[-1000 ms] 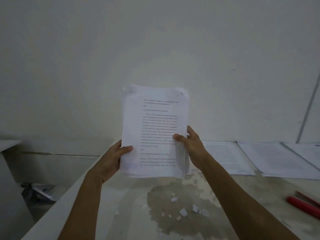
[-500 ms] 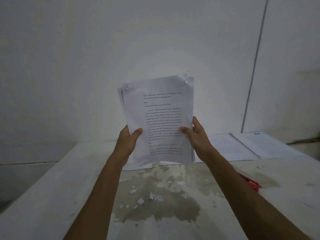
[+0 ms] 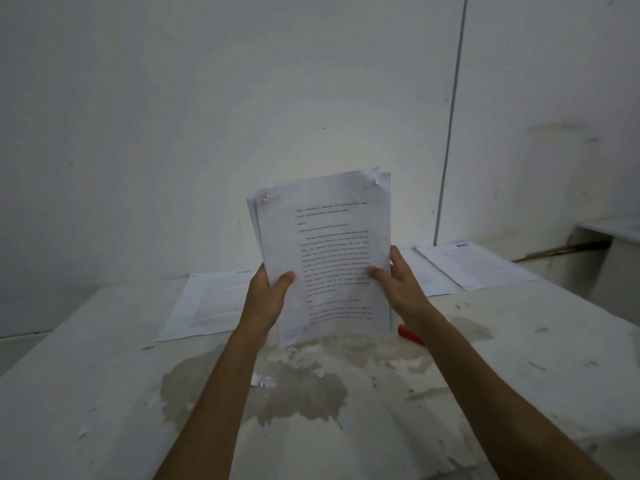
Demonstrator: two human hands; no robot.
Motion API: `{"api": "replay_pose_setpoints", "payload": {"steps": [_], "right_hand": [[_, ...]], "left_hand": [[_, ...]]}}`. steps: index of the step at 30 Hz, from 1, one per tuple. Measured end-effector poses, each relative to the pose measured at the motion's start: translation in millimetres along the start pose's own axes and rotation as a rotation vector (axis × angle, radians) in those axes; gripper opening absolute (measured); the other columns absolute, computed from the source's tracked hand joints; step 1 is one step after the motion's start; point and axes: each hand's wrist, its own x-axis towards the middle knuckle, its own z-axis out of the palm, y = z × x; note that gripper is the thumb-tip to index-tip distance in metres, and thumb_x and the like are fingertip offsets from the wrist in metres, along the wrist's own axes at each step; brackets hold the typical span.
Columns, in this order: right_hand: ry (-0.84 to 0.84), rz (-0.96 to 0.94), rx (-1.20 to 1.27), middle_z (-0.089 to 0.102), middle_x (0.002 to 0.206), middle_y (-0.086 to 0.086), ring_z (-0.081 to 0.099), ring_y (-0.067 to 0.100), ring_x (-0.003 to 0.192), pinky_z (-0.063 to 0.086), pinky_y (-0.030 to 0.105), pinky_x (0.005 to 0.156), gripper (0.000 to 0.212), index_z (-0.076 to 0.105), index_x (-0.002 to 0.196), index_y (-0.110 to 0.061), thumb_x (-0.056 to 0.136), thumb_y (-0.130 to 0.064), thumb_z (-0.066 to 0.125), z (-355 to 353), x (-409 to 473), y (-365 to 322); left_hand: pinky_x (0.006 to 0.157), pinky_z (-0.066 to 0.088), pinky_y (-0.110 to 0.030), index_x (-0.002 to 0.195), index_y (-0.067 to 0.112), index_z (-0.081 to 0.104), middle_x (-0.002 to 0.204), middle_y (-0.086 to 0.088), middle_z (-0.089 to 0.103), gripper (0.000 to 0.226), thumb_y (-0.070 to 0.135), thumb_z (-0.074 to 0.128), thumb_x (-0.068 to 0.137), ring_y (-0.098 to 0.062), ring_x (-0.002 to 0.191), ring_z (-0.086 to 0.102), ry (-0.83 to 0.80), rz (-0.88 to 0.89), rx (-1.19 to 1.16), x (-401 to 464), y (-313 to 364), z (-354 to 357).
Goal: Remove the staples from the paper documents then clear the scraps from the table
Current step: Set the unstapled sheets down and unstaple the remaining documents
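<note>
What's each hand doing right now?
Left hand: grips the paper stack at its left edge.
Right hand: grips the same stack at its right edge.

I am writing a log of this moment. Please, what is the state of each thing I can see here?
Paper stack: held upright above the table, top corners torn.
Left hand: grips the stack's left edge.
Right hand: grips its right edge.
Paper scraps: lying on the table.
Loose documents: lying flat.
</note>
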Motion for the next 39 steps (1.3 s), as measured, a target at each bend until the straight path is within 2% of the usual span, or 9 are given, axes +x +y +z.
{"api": "replay_pose_setpoints", "payload": {"steps": [4, 8, 12, 16, 19, 28, 31, 34, 39], "right_hand": [[-0.057, 0.045, -0.051, 0.066, 0.124, -0.003, 0.069, 0.017, 0.104, 0.059, 0.038, 0.087, 0.034, 0.043, 0.125, -0.025, 0.096, -0.029, 0.061, -10.0, -2.1, 4.8], [-0.056, 0.038, -0.061, 0.069, 0.116, -0.010, 0.071, 0.008, 0.093, 0.059, 0.022, 0.068, 0.023, 0.044, 0.120, -0.030, 0.100, -0.030, 0.054, -12.6, -4.3, 4.1], [-0.040, 0.018, -0.051, 0.069, 0.115, -0.011, 0.070, 0.009, 0.094, 0.057, 0.023, 0.069, 0.017, 0.045, 0.117, -0.028, 0.102, -0.029, 0.051, -11.8, -1.9, -3.7], [-0.046, -0.003, -0.023, 0.070, 0.115, -0.006, 0.069, 0.015, 0.100, 0.058, 0.034, 0.081, 0.019, 0.044, 0.120, -0.026, 0.102, -0.031, 0.050, -12.3, 3.5, -14.8], [-0.057, -0.028, -0.021, 0.068, 0.118, -0.005, 0.067, 0.019, 0.104, 0.057, 0.040, 0.085, 0.022, 0.043, 0.123, -0.025, 0.103, -0.032, 0.048, -11.5, 8.2, -24.2], [-0.039, -0.079, -0.144, 0.059, 0.125, 0.005, 0.061, 0.023, 0.108, 0.055, 0.047, 0.092, 0.028, 0.039, 0.130, -0.022, 0.103, -0.023, 0.047, -6.0, 15.9, -37.2], [0.081, -0.175, -0.164, 0.059, 0.122, 0.001, 0.065, 0.018, 0.099, 0.059, 0.041, 0.087, 0.053, 0.027, 0.145, -0.031, 0.100, -0.019, 0.054, -5.7, 19.7, -44.0], [0.152, -0.385, -0.248, 0.047, 0.136, -0.003, 0.062, 0.013, 0.105, 0.056, 0.025, 0.084, 0.072, 0.012, 0.152, -0.044, 0.098, -0.026, 0.058, -6.0, 26.5, -57.6], [0.045, -0.461, -0.672, 0.040, 0.141, 0.004, 0.048, 0.012, 0.110, 0.052, 0.033, 0.091, 0.057, 0.028, 0.149, -0.043, 0.098, -0.037, 0.054, -8.0, 37.7, -76.4]], "left_hand": [[0.086, 0.052, -0.035, 0.128, 0.022, 0.052, 0.119, 0.001, 0.062, 0.037, 0.028, 0.061, 0.093, -0.019, 0.105, 0.062, 0.033, 0.012, 0.045, -2.3, -0.9, 3.8], [0.067, 0.051, -0.021, 0.125, 0.027, 0.051, 0.112, 0.006, 0.063, 0.033, 0.038, 0.057, 0.094, -0.008, 0.093, 0.063, 0.066, 0.045, 0.048, -1.6, 4.9, 10.4], [0.052, 0.050, -0.012, 0.124, 0.030, 0.049, 0.105, 0.010, 0.063, 0.032, 0.043, 0.051, 0.096, -0.004, 0.084, 0.065, 0.124, 0.082, 0.041, 2.2, 13.9, 14.7], [0.062, 0.056, -0.022, 0.128, 0.028, 0.049, 0.108, 0.006, 0.064, 0.040, 0.048, 0.050, 0.094, -0.009, 0.088, 0.066, 0.196, 0.148, 0.018, 8.7, 26.5, 12.7], [0.055, 0.051, -0.013, 0.124, 0.031, 0.053, 0.102, 0.013, 0.065, 0.035, 0.050, 0.045, 0.095, -0.001, 0.081, 0.066, 0.217, 0.215, 0.028, 13.7, 38.4, 9.3], [0.060, 0.057, -0.018, 0.123, 0.030, 0.044, 0.105, 0.014, 0.056, 0.023, 0.030, 0.046, 0.100, -0.007, 0.087, 0.062, 0.218, 0.337, 0.103, 21.6, 52.4, 3.5], [0.066, 0.058, -0.020, 0.128, 0.037, 0.039, 0.123, 0.011, 0.050, 0.034, 0.021, 0.050, 0.099, -0.010, 0.095, 0.061, 0.174, 0.432, 0.091, 23.7, 59.1, -0.2], [0.065, 0.054, -0.014, 0.126, 0.034, 0.042, 0.118, 0.021, 0.051, 0.033, 0.017, 0.049, 0.099, 0.000, 0.097, 0.060, 0.142, 0.493, 0.123, 23.4, 61.8, -1.2], [0.059, 0.048, -0.007, 0.113, 0.023, 0.048, 0.105, 0.018, 0.053, 0.019, 0.013, 0.053, 0.097, 0.010, 0.085, 0.057, 0.139, 0.520, 0.150, 27.5, 61.9, -4.7]]}}
